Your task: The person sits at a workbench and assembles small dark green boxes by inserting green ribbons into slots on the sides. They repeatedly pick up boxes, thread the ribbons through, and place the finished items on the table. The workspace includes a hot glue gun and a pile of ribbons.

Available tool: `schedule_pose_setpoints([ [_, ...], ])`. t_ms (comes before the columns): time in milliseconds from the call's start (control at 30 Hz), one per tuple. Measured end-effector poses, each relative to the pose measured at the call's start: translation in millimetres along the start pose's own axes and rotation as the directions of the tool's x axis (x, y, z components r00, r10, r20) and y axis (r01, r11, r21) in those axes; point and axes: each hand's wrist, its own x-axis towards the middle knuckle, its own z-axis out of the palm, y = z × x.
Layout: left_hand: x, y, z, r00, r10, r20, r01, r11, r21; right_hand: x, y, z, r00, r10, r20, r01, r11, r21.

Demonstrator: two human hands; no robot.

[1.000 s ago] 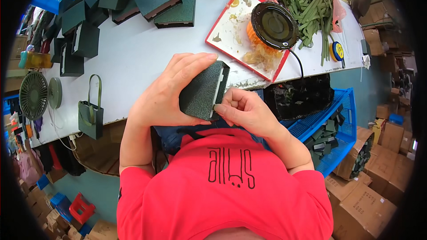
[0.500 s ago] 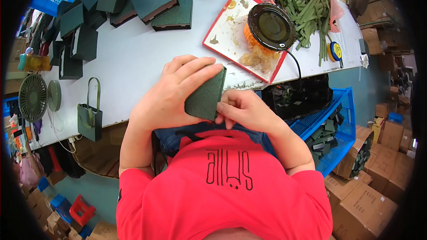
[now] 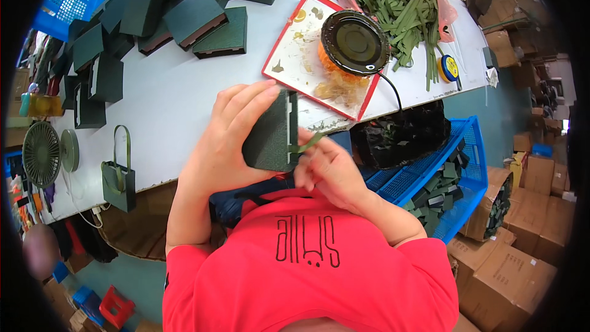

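My left hand (image 3: 230,126) is wrapped round a dark green textured box (image 3: 267,138), holding it upright above the table's front edge. A pale strip shows along the box's right-hand side. From that side a short green ribbon (image 3: 309,142) sticks out. My right hand (image 3: 332,169) is close against it, fingers curled at the ribbon and slightly blurred. Just beyond the hands, a round black pot of dark liquid (image 3: 355,43) on an orange base stands on a red-edged white board (image 3: 286,55) smeared with yellowish residue.
Several dark green boxes (image 3: 221,34) are piled at the back left. A pink bag (image 3: 445,12) holds green ribbons (image 3: 393,12). A small green box with a ribbon handle (image 3: 118,184) and a fan (image 3: 42,154) are at left. A blue crate (image 3: 473,178) of green pieces is at right.
The box has turned in my left hand so its pale-edged side shows. My right hand has shifted slightly down, and the ribbon now sticks out beside it. The view has shifted slightly.
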Motion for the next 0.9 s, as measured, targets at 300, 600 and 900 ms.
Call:
schedule_pose_setpoints([
  [300,-30.4,-3.4,-16.7,0.985,-0.158,0.064,0.154,0.986,0.062,-10.0,-28.9,-30.0,0.864,-0.284,-0.415,0.437,0.831,0.343],
  [600,-36.8,-3.3,-20.9,0.977,-0.21,0.032,0.208,0.976,0.072,-1.1,-38.5,-41.9,0.814,-0.444,-0.375,0.552,0.793,0.258],
  [900,-27.1,-0.2,-15.9,0.981,-0.182,0.068,0.177,0.982,0.068,23.4,-59.7,-44.8,0.825,-0.381,-0.418,0.409,0.912,-0.024],
])
